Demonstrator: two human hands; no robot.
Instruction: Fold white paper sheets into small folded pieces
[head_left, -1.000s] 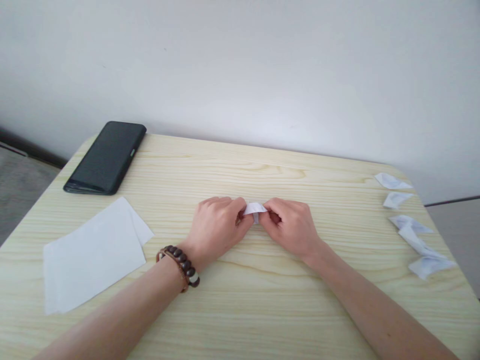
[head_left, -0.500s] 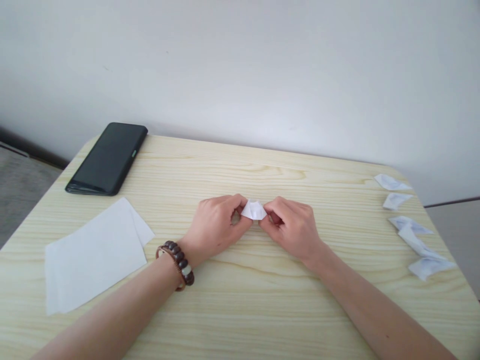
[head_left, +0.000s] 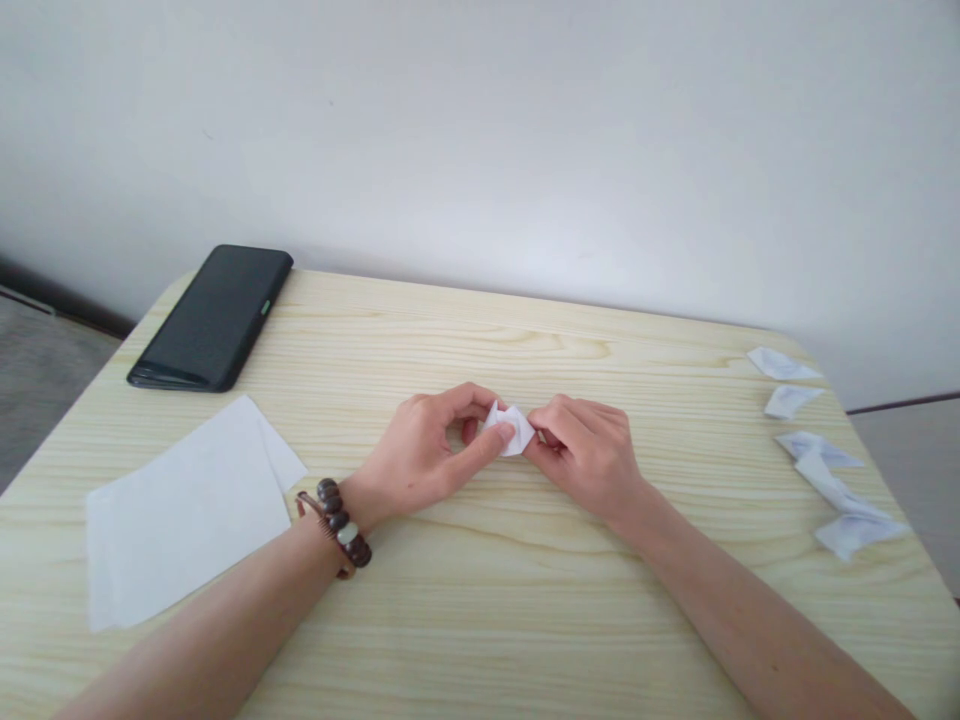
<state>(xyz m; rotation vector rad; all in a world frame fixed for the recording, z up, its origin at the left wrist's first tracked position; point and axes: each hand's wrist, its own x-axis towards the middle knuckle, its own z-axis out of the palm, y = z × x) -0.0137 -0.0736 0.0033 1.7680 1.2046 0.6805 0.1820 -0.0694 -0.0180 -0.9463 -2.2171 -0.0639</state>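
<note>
A small folded piece of white paper is held between my two hands over the middle of the table. My left hand grips its left side, the thumb pressed on its face and the index finger behind the upper edge. With thumb and index finger, my right hand pinches its right corner. The other right fingers are curled in. Parts of the folded paper are hidden behind the fingertips. A dark beaded bracelet circles my left wrist.
Flat white paper sheets lie overlapping on the left of the wooden table. Behind them rests a black phone. Several folded white paper pieces line the right edge. A pale wall stands behind the table.
My left thumb has moved from the paper's lower left corner onto its face. The folded paper has tilted and looks more opened. The right hand has barely moved.
</note>
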